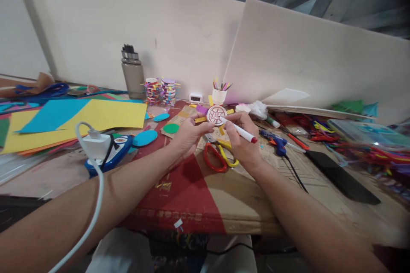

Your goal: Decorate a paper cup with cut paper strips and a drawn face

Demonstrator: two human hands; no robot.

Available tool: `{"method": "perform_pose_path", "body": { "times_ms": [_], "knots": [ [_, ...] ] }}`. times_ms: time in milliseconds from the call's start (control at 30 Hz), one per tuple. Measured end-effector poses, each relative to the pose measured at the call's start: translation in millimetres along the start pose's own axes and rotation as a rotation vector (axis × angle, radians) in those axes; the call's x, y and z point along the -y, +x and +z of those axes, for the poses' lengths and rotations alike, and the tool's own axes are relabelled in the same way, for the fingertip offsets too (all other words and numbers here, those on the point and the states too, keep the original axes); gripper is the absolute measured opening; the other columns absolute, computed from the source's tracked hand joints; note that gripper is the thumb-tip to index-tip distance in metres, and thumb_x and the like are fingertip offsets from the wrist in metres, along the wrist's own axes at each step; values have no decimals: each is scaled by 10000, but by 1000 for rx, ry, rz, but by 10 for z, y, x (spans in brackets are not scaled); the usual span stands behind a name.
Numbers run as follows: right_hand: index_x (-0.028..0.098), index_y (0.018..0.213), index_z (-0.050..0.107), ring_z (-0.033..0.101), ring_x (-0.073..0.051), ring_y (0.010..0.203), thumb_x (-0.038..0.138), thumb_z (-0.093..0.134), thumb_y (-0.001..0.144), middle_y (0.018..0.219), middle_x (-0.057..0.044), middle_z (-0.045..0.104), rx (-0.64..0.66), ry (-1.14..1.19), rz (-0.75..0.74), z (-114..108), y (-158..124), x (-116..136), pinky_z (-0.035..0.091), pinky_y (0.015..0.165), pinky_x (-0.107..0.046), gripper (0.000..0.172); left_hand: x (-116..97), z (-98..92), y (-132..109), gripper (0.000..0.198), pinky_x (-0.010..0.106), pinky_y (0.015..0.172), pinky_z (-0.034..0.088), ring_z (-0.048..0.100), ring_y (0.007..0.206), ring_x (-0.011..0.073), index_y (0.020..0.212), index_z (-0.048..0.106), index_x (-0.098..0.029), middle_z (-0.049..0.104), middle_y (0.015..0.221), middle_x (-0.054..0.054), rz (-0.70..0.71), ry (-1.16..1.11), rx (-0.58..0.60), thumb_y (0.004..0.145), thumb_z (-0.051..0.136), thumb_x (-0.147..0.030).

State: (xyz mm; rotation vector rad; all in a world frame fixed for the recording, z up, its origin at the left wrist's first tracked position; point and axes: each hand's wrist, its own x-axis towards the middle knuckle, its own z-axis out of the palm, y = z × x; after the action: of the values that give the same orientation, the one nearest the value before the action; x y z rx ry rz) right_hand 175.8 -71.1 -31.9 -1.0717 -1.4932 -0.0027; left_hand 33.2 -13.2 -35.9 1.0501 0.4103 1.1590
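Cardboard (179, 204): red and brown, lying under the hands, likely to save the tabletop. Piece count unclear, edges overlap.
Sheets (118, 113): piled far left, presumably kept off the working spot. Yellow and blue on top, total not countable.
Bottle (133, 76): upright at the back by the panel, probably safe from elbows. 1.
Left hand (188, 136): thumb and fingers pinched on the disc's near-left edge, seemingly to steady it while leaving its face clear.
Right hand (241, 136): pen grip on the marker, tip at the disc face; low grip likely for control.
Scissors (214, 158): between the forearms, handles toward the person, within easy reach. One red loop, one yellow; can't tell if 1 pair or 2.
Glue gun (279, 144): right of the right hand, cord trailing nearside. 1.
Stacks (168, 91): side by side, right of the bottle. 2.
Marker (245, 134): white, red end. 1.
Disc (214, 116): between both hands, above the cardboard, red-lined face up. 1.
Strips (201, 120): yellow, sticking out around the disc. At least 4.
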Motion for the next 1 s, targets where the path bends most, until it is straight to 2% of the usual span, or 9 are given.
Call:
{"method": "perform_pose_path", "body": {
  "times_ms": [133, 300, 400, 600, 767, 867, 1000],
  "knots": [
    [214, 905, 590, 595, -166, 726, 295, 545, 895, 813, -18, 630, -23, 30, -2, 0, 3, 3, 468, 668, -323, 93, -2, 1, 7, 441, 277, 749, 480, 651, 845, 150, 985, 640, -110, 715, 971, 84, -12, -10, -6, 593, 843, -136],
    [244, 1017, 595, 611, -181, 869, 336, 501, 935, 975, -46, 650, -185, 72, -43, -3, 52, 28, 495, 792, -348, 156, -8, -16, 16, 429, 279, 760, 492, 654, 826, 138, 959, 637, -133, 714, 937, 57, -38, -41, -39, 585, 846, -115],
    [255, 1078, 600, 609, -189, 938, 380, 491, 941, 1050, -56, 641, -223, 120, 44, -3, 95, -22, 493, 843, -363, 215, -10, -27, 21, 421, 269, 742, 491, 646, 809, 127, 948, 637, -147, 709, 930, 41, -45, -51, -45, 584, 847, -114],
    [246, 1070, 571, 606, -169, 892, 489, 648, 809, 1018, -34, 643, -130, 393, 376, 67, 143, -176, 512, 765, -325, 364, -16, -32, 24, 492, 233, 704, 473, 630, 805, 106, 1031, 652, -185, 704, 935, 17, -55, -70, -60, 585, 851, -124],
    [234, 994, 574, 607, -145, 797, 451, 784, 644, 904, 2, 661, -53, 619, 575, 118, 153, -104, 497, 724, -292, 462, -4, -36, 36, 439, 240, 702, 477, 632, 820, 118, 971, 676, -167, 707, 979, 32, -45, -63, -33, 573, 855, -119],
    [232, 966, 563, 615, -154, 817, 426, 805, 604, 928, -5, 669, -8, 665, 572, 120, 155, -65, 500, 750, -307, 476, -5, -28, 32, 383, 237, 686, 466, 629, 815, 124, 924, 686, -152, 710, 962, 44, -55, -37, -36, 580, 852, -118],
    [234, 884, 555, 594, -147, 795, 394, 801, 597, 891, 7, 656, -5, 668, 536, 122, 145, -60, 494, 731, -296, 411, -20, -26, 23, 367, 239, 663, 451, 625, 800, 127, 901, 688, -150, 711, 958, 46, -60, -14, -25, 576, 856, -130]
  ]
}}
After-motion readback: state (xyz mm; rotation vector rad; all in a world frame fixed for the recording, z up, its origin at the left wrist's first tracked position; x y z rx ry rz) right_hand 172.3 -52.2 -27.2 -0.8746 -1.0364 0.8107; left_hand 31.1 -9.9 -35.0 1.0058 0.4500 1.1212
